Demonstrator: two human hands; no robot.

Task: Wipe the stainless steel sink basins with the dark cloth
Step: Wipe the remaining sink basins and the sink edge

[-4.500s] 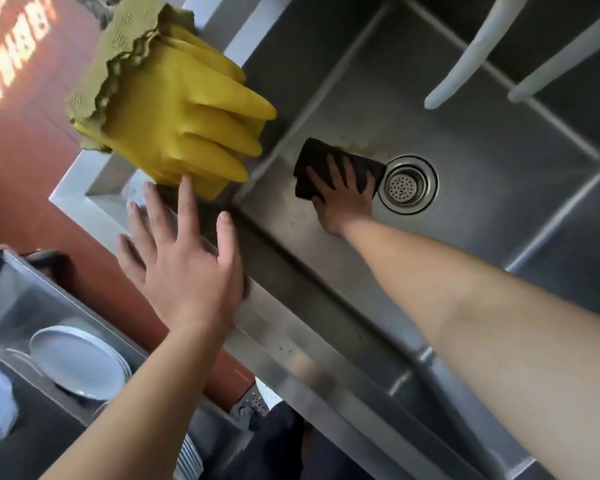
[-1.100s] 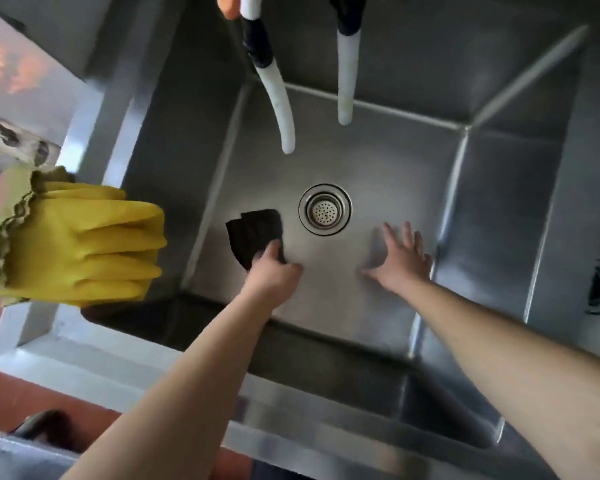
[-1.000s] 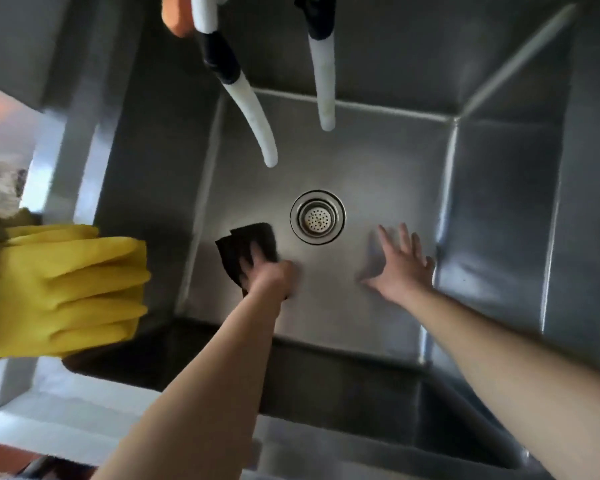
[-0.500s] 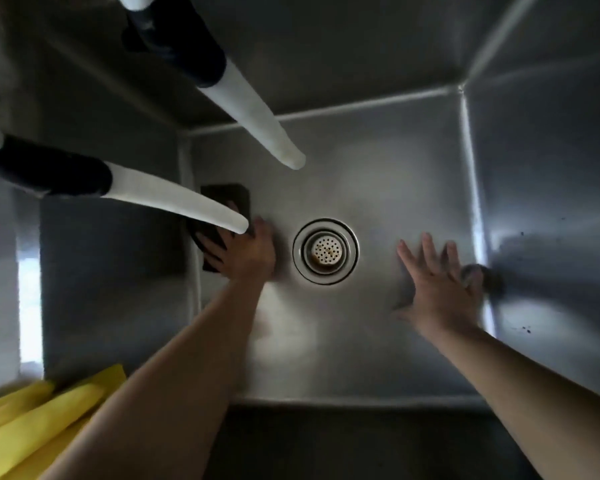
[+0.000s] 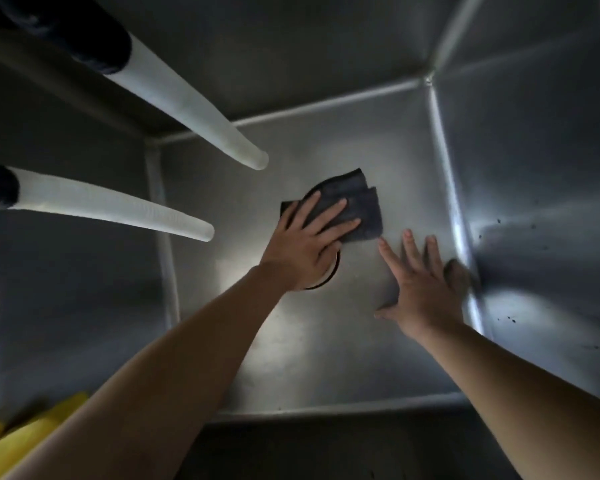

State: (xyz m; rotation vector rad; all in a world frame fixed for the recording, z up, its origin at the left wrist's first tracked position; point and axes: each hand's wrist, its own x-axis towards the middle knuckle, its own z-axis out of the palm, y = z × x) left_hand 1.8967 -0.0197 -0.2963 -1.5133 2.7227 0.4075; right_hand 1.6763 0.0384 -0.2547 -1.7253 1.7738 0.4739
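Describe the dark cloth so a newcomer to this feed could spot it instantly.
Start at the floor of the steel sink basin, lit from the right. At its centre the left hand lies flat, fingers spread, partly over the drain ring. The dark cloth is the folded charcoal square under those fingers, the only dark soft thing on the shiny floor; the right hand beside it is empty.

place: kitchen wash area | cues: deep steel sink basin [image 5: 534, 168], two white hoses [image 5: 187, 102], yellow gloves [image 5: 25, 441]
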